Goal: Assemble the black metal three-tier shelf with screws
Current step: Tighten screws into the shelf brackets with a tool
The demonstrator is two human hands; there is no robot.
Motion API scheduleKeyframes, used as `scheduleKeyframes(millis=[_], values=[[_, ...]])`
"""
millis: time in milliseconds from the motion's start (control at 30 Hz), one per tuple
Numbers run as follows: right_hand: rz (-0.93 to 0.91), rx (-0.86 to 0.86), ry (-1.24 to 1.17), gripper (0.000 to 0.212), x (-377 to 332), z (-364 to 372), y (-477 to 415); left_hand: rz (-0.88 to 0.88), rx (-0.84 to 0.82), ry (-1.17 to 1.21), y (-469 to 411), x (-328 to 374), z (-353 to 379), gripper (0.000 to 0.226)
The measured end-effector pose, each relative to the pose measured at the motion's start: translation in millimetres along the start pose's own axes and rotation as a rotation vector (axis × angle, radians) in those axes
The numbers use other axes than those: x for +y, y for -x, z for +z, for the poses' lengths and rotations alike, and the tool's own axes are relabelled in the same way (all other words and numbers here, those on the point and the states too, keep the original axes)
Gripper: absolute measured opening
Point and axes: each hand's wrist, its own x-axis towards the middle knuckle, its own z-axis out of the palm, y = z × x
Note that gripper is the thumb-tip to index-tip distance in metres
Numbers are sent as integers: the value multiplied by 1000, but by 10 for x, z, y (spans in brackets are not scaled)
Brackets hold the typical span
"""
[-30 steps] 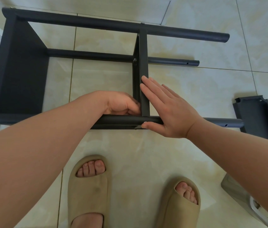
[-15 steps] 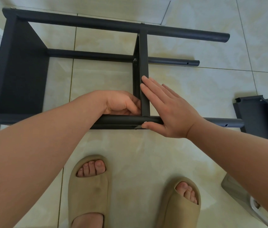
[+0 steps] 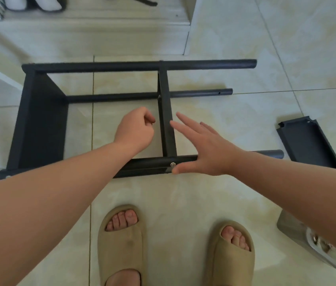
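Trouble could start with the screw [image 3: 172, 164] in the near pole [image 3: 150, 162] of the shelf [image 3: 121, 66]. I think it may not be tight yet. If so, the middle board [image 3: 166, 124] can lean or twist when I push it, and then the other holes will not line up. Neither hand has a real hold on the shelf, so a bump could make it rock or slide on the smooth floor [image 3: 245, 203]. My toes are bare in the slippers [image 3: 121, 244], just on the near side of the shelf, and a metal pole landing on them would hurt. A shiny tray [image 3: 293, 228] sits near the shelf's right end, close under my right arm, and I could knock it. I cannot tell what is in it.

My left hand [image 3: 136, 130] is curled into a loose fist inside the shelf, just left of the middle board. I see nothing in it, but something tiny could hide there. My right hand [image 3: 208, 149] is flat and wide open and holds nothing. Its fingers [image 3: 185, 124] reach the middle board from the right, and its thumb tip is just beside the screw.

The shelf lies on its side on the floor. Its long way runs left to right. The end board [image 3: 41, 124] closes its left end. The bare pole ends point right, toward the loose board [image 3: 307, 143] lying near them.
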Motion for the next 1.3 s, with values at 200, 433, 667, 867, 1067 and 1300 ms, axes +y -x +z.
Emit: scheduleKeyframes(millis=[200, 433, 667, 867, 1067, 1300], values=[[179, -15, 1, 76, 196, -245, 468, 291, -23, -321, -192, 568, -151, 30], [183, -104, 31, 41, 367, -70, 439, 325, -158, -727, -874, 1066, 153, 63], [113, -138, -64, 27, 575, -35, 314, 283, -94, -772, -1483, 1123, 413, 61], [138, -134, -72, 19, 558, -183, 381, 316, 12, -586, -1532, 1197, 312, 46], [161, -82, 126, 25, 277, -863, 665, 347, 161, -357, -1116, 1764, -562, 41], [190, 82, 583, 26, -325, -1647, 1122, 307, 345, -29, -242, 2269, -1747, 34]])
